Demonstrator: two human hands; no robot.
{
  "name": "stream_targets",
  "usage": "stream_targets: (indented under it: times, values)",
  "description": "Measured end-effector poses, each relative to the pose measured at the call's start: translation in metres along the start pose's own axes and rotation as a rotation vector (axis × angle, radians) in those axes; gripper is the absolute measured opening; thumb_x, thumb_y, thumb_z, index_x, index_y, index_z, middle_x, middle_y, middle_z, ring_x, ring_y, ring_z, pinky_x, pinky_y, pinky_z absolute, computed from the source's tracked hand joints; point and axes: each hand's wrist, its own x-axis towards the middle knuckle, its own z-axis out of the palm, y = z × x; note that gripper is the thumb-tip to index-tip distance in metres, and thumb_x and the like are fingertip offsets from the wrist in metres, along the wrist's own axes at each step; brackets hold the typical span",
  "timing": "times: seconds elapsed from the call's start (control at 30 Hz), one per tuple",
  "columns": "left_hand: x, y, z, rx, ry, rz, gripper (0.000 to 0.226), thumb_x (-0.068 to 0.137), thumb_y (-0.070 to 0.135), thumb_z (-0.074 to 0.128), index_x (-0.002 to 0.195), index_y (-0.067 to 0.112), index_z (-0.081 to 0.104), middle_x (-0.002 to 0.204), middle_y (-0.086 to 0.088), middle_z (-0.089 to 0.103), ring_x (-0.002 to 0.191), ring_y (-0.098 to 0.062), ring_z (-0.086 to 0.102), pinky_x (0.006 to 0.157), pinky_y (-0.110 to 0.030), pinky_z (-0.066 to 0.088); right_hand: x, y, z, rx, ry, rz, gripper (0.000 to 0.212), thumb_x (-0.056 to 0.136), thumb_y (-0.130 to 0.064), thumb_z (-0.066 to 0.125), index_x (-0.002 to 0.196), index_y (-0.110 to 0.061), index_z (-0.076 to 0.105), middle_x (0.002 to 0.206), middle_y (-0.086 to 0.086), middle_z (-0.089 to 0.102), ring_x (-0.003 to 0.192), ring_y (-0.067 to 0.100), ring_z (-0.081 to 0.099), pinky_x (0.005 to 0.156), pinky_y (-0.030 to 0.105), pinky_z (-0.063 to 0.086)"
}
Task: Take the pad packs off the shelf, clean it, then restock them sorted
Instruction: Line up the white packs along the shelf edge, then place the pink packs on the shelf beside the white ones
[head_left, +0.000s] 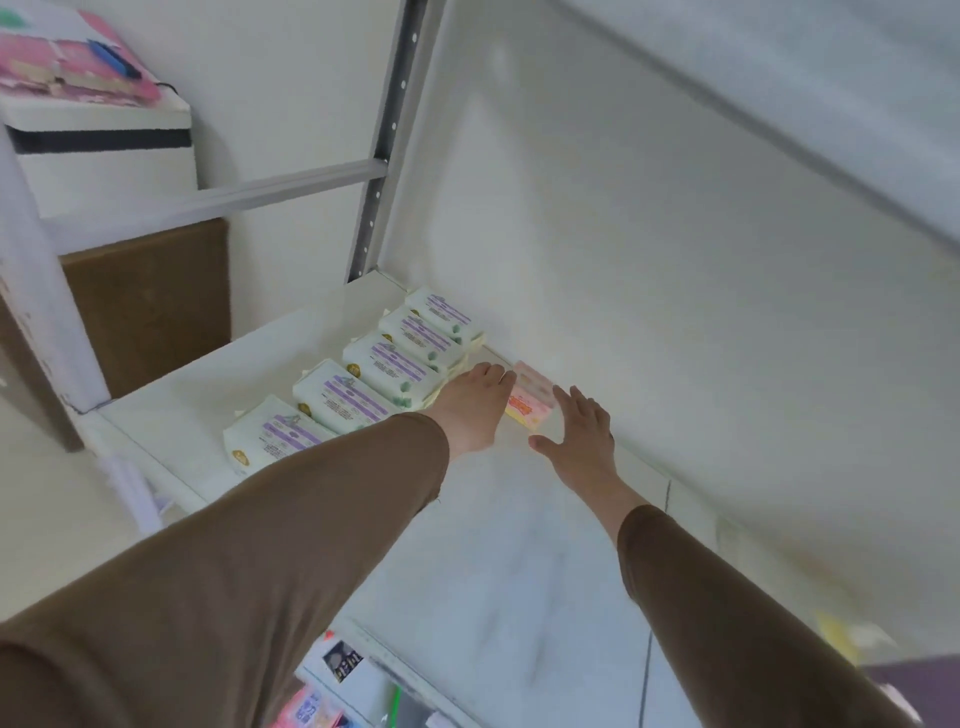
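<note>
A white shelf (509, 545) runs from the left upright to the lower right. Several white pad packs with purple print (384, 364) lie in a row along its left part. A pink and yellow pad pack (530, 402) sits at the back wall, right of the row. My left hand (475, 402) rests with straight fingers against the pack's left side. My right hand (582, 431) lies flat with spread fingers against its right side. Both arms wear brown sleeves.
A grey perforated upright (387, 140) stands at the shelf's left end. A white box with a pink top (98, 119) and a brown carton (150, 306) sit on the neighbouring rack. Colourful packs (311, 712) show on the level below.
</note>
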Motion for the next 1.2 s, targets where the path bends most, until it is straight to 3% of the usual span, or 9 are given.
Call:
stream_targets:
  times: [0.3,0.7,1.03,1.2]
  values:
    - [-0.083,-0.002,-0.032,0.083,0.009,0.179,0.098,0.074,0.029,0.078,0.152,0.009,0.022,0.153,-0.010,0.027,0.140,-0.029,0.028,0.116,-0.035,0.026,-0.120,-0.040,-0.001,0.167,0.109,0.106,0.086,0.082,-0.040,0.076,0.153,-0.029,0.029,0.160,0.000,0.021,0.145,0.023,0.013,0.115,0.046,0.031]
    - [-0.251,-0.012,-0.048,0.066,-0.050,0.312,0.101,0.075,0.036,0.079,0.153,0.011,0.020,0.157,-0.008,0.023,0.144,-0.027,0.019,0.118,-0.033,0.010,-0.273,-0.109,0.033,0.146,0.189,0.187,0.084,0.081,-0.040,0.076,0.151,-0.027,0.031,0.156,0.005,0.028,0.140,0.030,0.023,0.109,0.046,0.033]
    - [-0.374,-0.032,-0.006,-0.022,0.022,0.304,0.100,0.075,0.037,0.080,0.154,0.011,0.023,0.159,-0.009,0.026,0.147,-0.029,0.020,0.123,-0.039,0.012,-0.390,-0.137,0.109,0.224,0.314,0.159,0.074,0.081,-0.039,0.074,0.145,-0.027,0.038,0.153,0.002,0.033,0.136,0.031,0.032,0.104,0.050,0.038]
    - [-0.440,-0.063,0.039,-0.052,-0.005,0.330,0.099,0.075,0.038,0.079,0.152,0.009,0.026,0.157,-0.010,0.028,0.146,-0.029,0.022,0.122,-0.041,0.018,-0.442,-0.162,0.172,0.240,0.262,0.205,0.069,0.082,-0.037,0.074,0.142,-0.024,0.042,0.152,0.002,0.037,0.133,0.031,0.035,0.104,0.048,0.036]
